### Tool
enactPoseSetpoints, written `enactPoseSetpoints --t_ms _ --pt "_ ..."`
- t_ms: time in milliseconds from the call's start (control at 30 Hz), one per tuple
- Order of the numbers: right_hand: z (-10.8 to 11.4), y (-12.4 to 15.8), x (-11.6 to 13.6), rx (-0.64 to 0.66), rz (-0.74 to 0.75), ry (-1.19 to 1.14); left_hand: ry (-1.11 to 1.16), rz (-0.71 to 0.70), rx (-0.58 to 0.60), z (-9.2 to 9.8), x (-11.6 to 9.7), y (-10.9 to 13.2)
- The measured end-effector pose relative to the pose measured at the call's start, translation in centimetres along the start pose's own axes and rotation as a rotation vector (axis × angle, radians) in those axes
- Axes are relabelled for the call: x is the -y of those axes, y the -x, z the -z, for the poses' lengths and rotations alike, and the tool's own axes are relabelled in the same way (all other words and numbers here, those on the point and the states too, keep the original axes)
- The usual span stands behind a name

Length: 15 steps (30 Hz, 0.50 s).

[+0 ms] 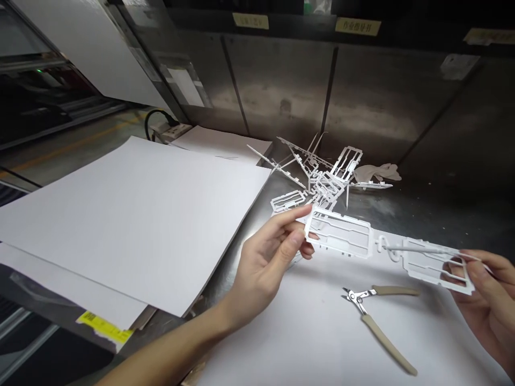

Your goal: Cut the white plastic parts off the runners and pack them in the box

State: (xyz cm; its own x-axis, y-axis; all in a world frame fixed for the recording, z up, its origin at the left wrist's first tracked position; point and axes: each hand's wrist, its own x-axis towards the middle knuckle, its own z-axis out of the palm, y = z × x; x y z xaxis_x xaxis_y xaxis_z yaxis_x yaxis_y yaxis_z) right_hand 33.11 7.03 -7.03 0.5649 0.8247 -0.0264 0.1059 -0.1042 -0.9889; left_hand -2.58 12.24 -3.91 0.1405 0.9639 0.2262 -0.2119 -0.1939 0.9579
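Between my hands I hold a white plastic moulding of two slotted frames [341, 234] joined by a thin runner. My left hand [267, 257] pinches the outer end of the left frame between thumb and fingers. At the far end, my right hand [488, 300] grips the right frame, partly cut off by the picture's edge. Below the moulding, side cutters [362, 300] with beige handles lie spread on a white sheet [306, 332]. Behind my left hand, several more white plastic mouldings [328, 185] lie in a tangled pile.
Large white sheets [132, 214] are stacked to the left, reaching past the bench edge. A crumpled white glove-like item [378, 172] lies beside the pile. A socket strip [173, 131] with a black plug sits at the back. A metal panel [281, 80] closes off the rear.
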Motion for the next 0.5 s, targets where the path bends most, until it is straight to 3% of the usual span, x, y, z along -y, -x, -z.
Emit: enactPoseSetpoints --t_ms 167,333,500 --pt "0.8 -0.4 -0.2 0.013 -0.181 -0.131 -0.003 0.056 -0.081 0.0 0.1 -0.6" --pt "0.6 -0.4 -0.1 0.095 -0.136 -0.085 -0.046 0.090 -0.151 0.1 0.2 -1.0" --pt "0.8 0.2 -0.3 0.110 -0.056 -0.058 -0.064 0.096 -0.127 0.1 0.2 -1.2"
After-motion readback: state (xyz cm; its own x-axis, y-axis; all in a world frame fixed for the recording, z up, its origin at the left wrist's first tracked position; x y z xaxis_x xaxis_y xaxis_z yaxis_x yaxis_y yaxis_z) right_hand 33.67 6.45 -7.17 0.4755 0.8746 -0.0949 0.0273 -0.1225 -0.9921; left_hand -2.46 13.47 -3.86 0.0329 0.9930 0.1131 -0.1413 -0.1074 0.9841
